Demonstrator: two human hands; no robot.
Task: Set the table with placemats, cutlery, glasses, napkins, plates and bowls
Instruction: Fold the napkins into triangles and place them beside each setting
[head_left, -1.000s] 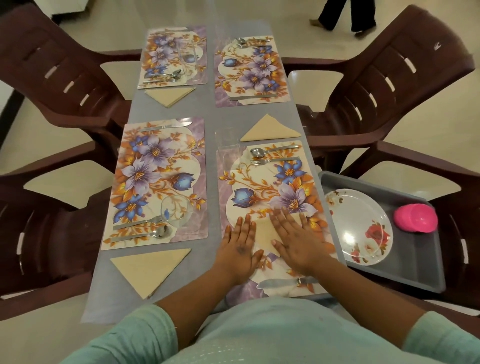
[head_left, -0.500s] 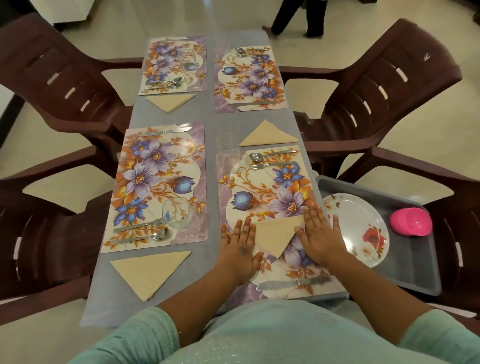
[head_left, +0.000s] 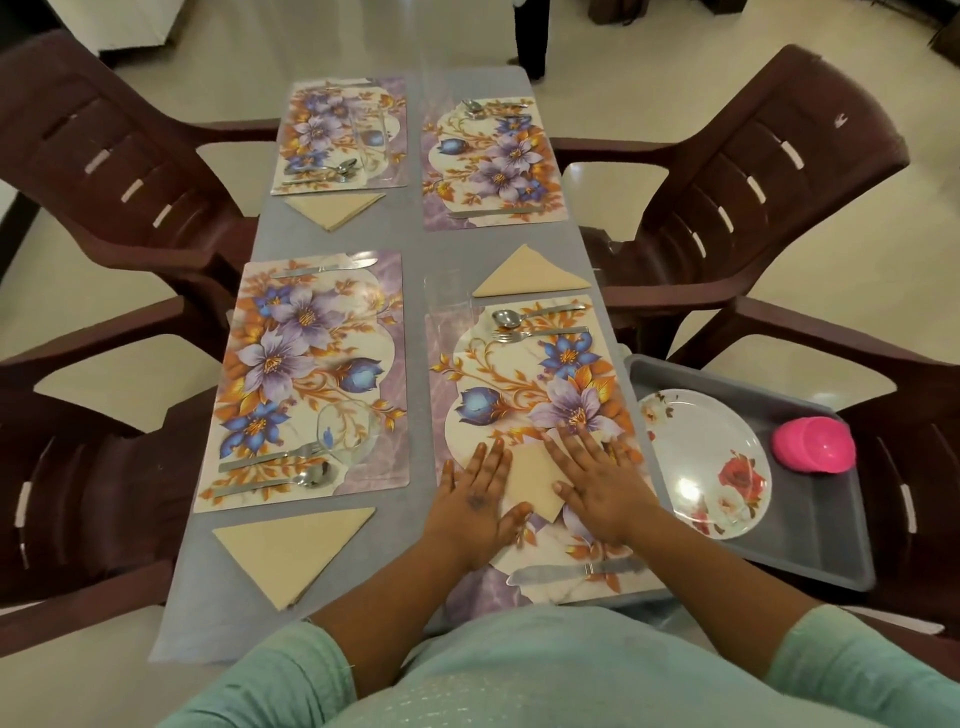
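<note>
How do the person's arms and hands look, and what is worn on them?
Both forearms are bare. Loose sleeves of pale mint-green cloth end near the elbows. The left hand carries a small dark mark on its back. The right hand shows no ring, watch or glove.

Four brown plastic chairs: (head_left: 119, 156) at 10 o'clock, (head_left: 753, 171) at 2, (head_left: 78, 467) at 8, (head_left: 914, 457) at 4. Grey tray (head_left: 810, 540) at 4. Someone's legs (head_left: 530, 36) at 12.

Beige napkin (head_left: 530, 480) mostly under both hands; standing figure (head_left: 531, 39) cropped at top, perhaps legs only.
</note>
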